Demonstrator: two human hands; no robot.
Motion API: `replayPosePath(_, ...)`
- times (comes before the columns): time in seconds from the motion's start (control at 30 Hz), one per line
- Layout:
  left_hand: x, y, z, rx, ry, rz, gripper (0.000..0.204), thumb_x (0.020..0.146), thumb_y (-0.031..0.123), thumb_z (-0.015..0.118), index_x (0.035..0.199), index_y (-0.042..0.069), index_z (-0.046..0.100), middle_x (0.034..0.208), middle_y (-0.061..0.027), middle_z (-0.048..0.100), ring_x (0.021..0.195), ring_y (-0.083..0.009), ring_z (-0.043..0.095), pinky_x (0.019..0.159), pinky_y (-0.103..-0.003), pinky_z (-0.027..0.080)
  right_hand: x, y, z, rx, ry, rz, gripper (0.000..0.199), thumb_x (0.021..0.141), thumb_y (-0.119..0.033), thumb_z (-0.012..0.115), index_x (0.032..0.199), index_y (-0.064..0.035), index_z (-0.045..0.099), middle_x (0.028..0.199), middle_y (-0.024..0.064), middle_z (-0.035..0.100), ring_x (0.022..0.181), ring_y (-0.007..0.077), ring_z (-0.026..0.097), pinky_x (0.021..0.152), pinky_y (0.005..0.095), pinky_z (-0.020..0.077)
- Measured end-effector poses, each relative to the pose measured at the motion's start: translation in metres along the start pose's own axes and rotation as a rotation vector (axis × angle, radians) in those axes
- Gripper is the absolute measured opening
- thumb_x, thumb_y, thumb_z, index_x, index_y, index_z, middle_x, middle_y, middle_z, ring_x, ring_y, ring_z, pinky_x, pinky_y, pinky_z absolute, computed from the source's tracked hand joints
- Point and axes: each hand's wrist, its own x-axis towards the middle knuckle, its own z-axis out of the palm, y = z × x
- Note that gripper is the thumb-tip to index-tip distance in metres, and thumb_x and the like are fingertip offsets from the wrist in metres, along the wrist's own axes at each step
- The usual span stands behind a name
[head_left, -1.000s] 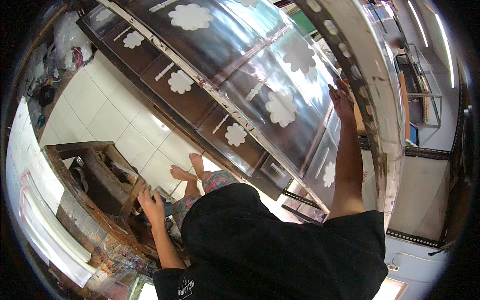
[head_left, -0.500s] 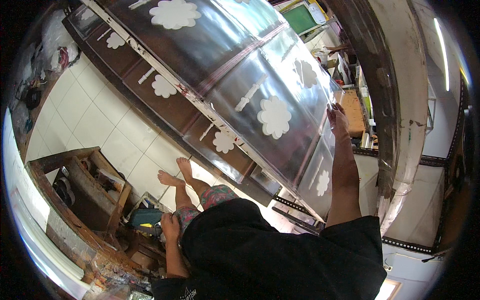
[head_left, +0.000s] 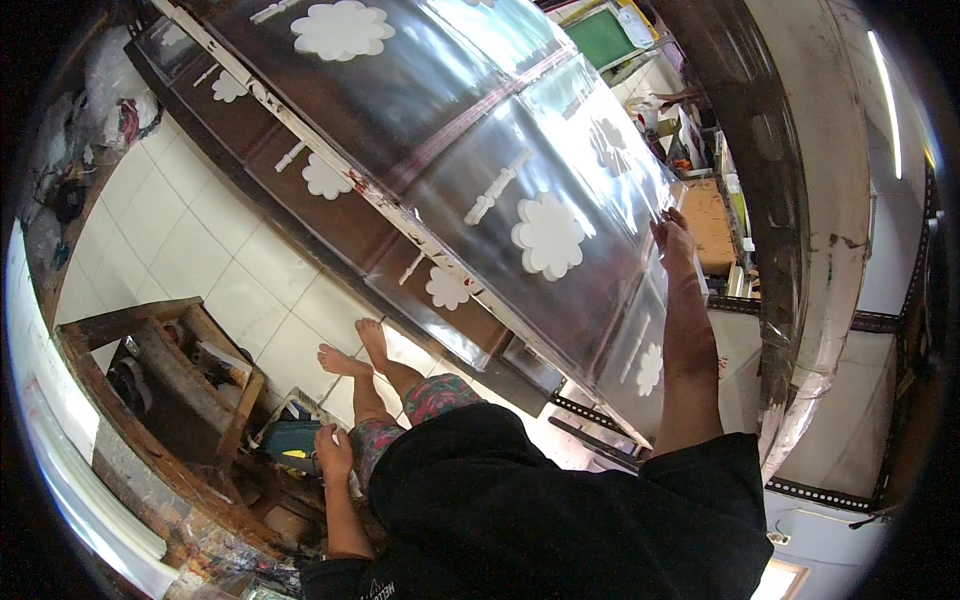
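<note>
On a long dark worktable lies a glossy clear plastic sheet [head_left: 590, 300] with white scalloped flower shapes [head_left: 548, 236] and white stick-like shapes on it. My right hand [head_left: 675, 243], arm stretched out, pinches the sheet's right edge, where the film catches bright glare. Down beside my thigh, my left hand [head_left: 333, 450] is closed with its fingers curled; what it holds, if anything, is too small to tell. A dark green box-like thing [head_left: 293, 441] stands just behind that hand.
A pale, paint-marked rail [head_left: 330, 162] runs along the table's near side, above a lower level with similar white shapes. To the left stands a worn wooden frame with compartments [head_left: 165, 365]. A thick dark beam [head_left: 745, 110] rises at right. A green-panelled frame [head_left: 603, 40] lies at the far end.
My left hand has risen slightly and turned beside the thigh. My right hand keeps its hold on the sheet's edge, only a little lower, and the view has shifted slightly.
</note>
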Motion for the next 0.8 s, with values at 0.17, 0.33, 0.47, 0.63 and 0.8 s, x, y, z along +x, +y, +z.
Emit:
replayPosePath(0.17, -0.002, 0.003, 0.013, -0.027, -0.033, -0.043, 0.030, 0.092, 0.016, 0.058, 0.112, -0.005, 0.063, 0.116, -0.0250, 0.060, 0.112, -0.0432, 0.054, 0.099, -0.049, 0.042, -0.009, -0.007, -0.001, -0.181, -0.049, -0.043, 0.046, 0.089, 0.003, 0.053, 0.134, -0.0014, 0.048, 0.126, 0.0145, 0.056, 0.091, 0.0225, 0.063, 0.092, 0.0381, 0.0574)
replayPosePath(0.33, -0.007, 0.007, 0.015, -0.053, -0.053, -0.109, 0.031, 0.092, 0.016, 0.058, 0.113, -0.006, 0.064, 0.118, -0.0260, 0.060, 0.112, -0.0425, 0.055, 0.099, -0.049, 0.043, -0.046, -0.023, 0.042, -1.086, 0.127, -0.339, 0.043, 0.084, -0.019, 0.071, 0.123, -0.0028, 0.065, 0.127, 0.0228, 0.060, 0.118, 0.0305, 0.059, 0.099, 0.0356, 0.0481)
replayPosePath(0.47, -0.003, -0.012, 0.019, -0.028, -0.050, -0.031, 0.031, 0.091, 0.016, 0.058, 0.113, -0.006, 0.063, 0.116, -0.0257, 0.060, 0.111, -0.0427, 0.055, 0.098, -0.049, 0.043, -0.045, -0.009, 0.021, -1.371, 0.134, -0.650, 0.033, 0.086, -0.020, 0.070, 0.118, -0.0089, 0.071, 0.117, 0.0211, 0.069, 0.119, 0.0320, 0.060, 0.107, 0.0353, 0.0418)
replayPosePath(0.63, 0.002, -0.007, 0.016, -0.017, -0.035, -0.024, 0.031, 0.092, 0.016, 0.058, 0.113, -0.006, 0.062, 0.113, -0.0253, 0.060, 0.109, -0.0429, 0.055, 0.097, -0.049, 0.043, -0.045, 0.002, 0.031, -1.311, -0.052, -0.589, 0.030, 0.090, -0.016, 0.065, 0.118, -0.0060, 0.070, 0.116, 0.0139, 0.071, 0.112, 0.0273, 0.065, 0.101, 0.0354, 0.0463)
replayPosePath(0.8, 0.003, -0.007, 0.018, -0.040, -0.045, -0.018, 0.031, 0.093, 0.016, 0.057, 0.113, -0.007, 0.062, 0.112, -0.0256, 0.060, 0.110, -0.0431, 0.055, 0.098, -0.050, 0.043, -0.081, -0.017, 0.066, -1.151, -0.103, -0.359, 0.031, 0.090, -0.016, 0.063, 0.119, -0.0052, 0.068, 0.113, 0.0136, 0.072, 0.107, 0.0239, 0.067, 0.094, 0.0335, 0.0492)
